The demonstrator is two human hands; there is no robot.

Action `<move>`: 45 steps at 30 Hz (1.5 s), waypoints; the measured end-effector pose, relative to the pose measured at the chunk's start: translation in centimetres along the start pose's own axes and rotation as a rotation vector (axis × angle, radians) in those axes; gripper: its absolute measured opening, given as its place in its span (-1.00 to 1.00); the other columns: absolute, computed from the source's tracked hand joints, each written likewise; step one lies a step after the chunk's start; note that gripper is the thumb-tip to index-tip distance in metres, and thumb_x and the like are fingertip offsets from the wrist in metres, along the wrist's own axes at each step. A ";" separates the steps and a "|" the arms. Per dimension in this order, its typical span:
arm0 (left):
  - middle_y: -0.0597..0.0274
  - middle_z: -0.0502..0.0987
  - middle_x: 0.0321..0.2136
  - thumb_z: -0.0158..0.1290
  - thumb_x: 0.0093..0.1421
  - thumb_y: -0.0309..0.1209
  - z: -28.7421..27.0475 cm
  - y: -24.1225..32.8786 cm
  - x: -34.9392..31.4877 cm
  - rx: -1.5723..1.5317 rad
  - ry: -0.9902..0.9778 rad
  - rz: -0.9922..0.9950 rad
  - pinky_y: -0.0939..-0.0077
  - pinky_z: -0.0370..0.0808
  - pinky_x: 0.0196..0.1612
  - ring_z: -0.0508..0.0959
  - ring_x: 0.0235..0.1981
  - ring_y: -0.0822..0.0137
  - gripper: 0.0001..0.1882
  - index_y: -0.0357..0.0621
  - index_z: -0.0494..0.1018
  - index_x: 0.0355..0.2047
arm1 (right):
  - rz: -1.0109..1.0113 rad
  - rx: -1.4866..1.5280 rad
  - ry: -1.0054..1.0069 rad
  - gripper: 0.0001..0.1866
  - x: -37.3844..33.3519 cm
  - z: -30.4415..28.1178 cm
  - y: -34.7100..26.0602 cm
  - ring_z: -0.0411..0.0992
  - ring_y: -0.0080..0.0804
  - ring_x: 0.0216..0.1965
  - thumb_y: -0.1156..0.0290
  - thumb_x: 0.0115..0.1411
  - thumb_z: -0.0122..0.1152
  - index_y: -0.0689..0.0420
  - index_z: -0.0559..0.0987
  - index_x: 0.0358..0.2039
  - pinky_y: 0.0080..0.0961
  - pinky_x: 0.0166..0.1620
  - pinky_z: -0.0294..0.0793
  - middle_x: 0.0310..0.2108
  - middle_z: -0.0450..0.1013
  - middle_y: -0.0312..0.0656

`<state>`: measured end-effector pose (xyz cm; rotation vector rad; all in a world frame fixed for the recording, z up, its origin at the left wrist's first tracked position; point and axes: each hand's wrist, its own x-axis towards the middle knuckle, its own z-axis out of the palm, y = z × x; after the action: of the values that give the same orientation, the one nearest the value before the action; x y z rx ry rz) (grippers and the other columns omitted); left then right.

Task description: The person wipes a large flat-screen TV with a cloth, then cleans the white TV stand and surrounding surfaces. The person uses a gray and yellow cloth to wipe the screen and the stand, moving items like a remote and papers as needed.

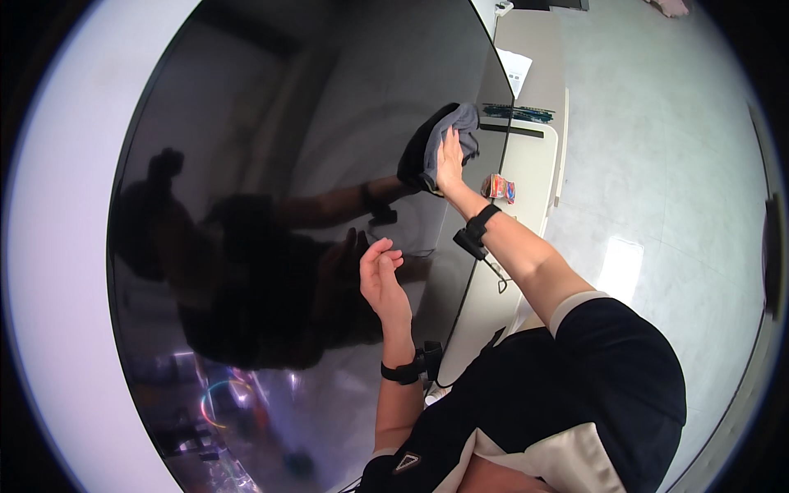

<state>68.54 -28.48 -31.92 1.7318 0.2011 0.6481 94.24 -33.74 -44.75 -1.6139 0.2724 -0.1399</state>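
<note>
A large, glossy black television screen [329,99] fills the left and middle of the head view and mirrors my body and arms. My right hand [449,162] is stretched out, its palm and fingers pressing a grey cloth [467,117] against the screen near its right edge. The cloth is bunched, and its dark reflection shows beside it. Lower down, my left hand [382,283] is raised close to the glass with loosely bent fingers and nothing visible in them. Whether it touches the screen I cannot tell.
Alongside the screen runs a pale cabinet top [526,168] carrying a small red packet [498,188], a black bar [526,131], and white paper [514,70] farther off. Black straps with small devices [470,243] and cables circle both wrists. Grey floor [649,164] lies to the right.
</note>
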 end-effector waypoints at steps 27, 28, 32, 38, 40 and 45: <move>-0.06 0.57 0.04 -0.09 0.47 -0.39 5.7 -4.0 3.8 0.181 -0.154 -0.114 0.28 0.48 0.18 0.59 0.02 0.20 -0.65 -0.33 0.35 0.17 | -0.527 -0.033 0.154 -0.39 6.6 -1.7 1.1 0.43 0.13 0.01 0.06 0.42 -0.12 -0.03 0.23 0.42 -0.06 0.09 0.31 0.17 0.44 0.01; -0.07 0.57 0.04 -0.10 0.47 -0.40 5.7 -4.0 3.7 0.168 -0.150 -0.113 0.27 0.49 0.18 0.59 0.02 0.20 -0.65 -0.34 0.35 0.17 | -0.479 -0.099 0.185 -0.38 7.1 -1.5 2.5 0.41 0.12 0.03 0.05 0.44 -0.14 -0.04 0.21 0.44 -0.07 0.11 0.33 0.22 0.38 0.01; -0.10 0.57 0.03 -0.12 0.47 -0.45 5.7 -4.4 3.9 0.164 -0.136 -0.101 0.24 0.50 0.19 0.61 0.01 0.16 -0.67 -0.34 0.35 0.16 | -0.270 -0.063 0.165 -0.37 9.2 -0.3 8.4 0.16 -0.01 0.35 -0.02 0.49 -0.24 -0.04 0.16 0.47 -0.11 0.34 0.20 0.34 0.24 -0.01; -0.15 0.57 0.00 -0.14 0.44 -0.57 5.4 -4.8 4.0 0.134 -0.145 -0.080 0.17 0.51 0.18 0.62 0.01 0.08 -0.71 -0.37 0.37 0.12 | -0.188 0.021 0.150 -0.34 13.0 1.0 18.8 0.03 0.04 0.46 -0.03 0.51 -0.36 0.01 0.07 0.49 -0.17 0.43 0.02 0.43 0.11 0.12; -0.15 0.57 0.00 -0.14 0.44 -0.56 5.3 -4.8 3.9 0.131 -0.139 -0.083 0.17 0.51 0.18 0.62 0.01 0.08 -0.71 -0.37 0.38 0.11 | -0.172 0.034 0.163 -0.33 13.6 1.4 21.8 0.03 0.07 0.46 -0.03 0.51 -0.38 0.05 0.07 0.49 -0.22 0.44 0.04 0.43 0.10 0.16; -0.12 0.58 0.00 -0.13 0.48 -0.43 5.6 -4.7 4.0 0.181 -0.134 -0.078 0.19 0.50 0.20 0.61 0.02 0.11 -0.70 -0.33 0.39 0.11 | 0.042 0.348 0.118 -0.28 12.2 2.4 23.7 0.05 0.19 0.44 -0.08 0.49 -0.33 0.14 0.10 0.47 -0.21 0.43 0.10 0.44 0.05 0.22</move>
<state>75.72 -30.14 -35.80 1.9236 0.2383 0.4661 104.50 -35.59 -69.45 -1.2553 0.3524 -0.2373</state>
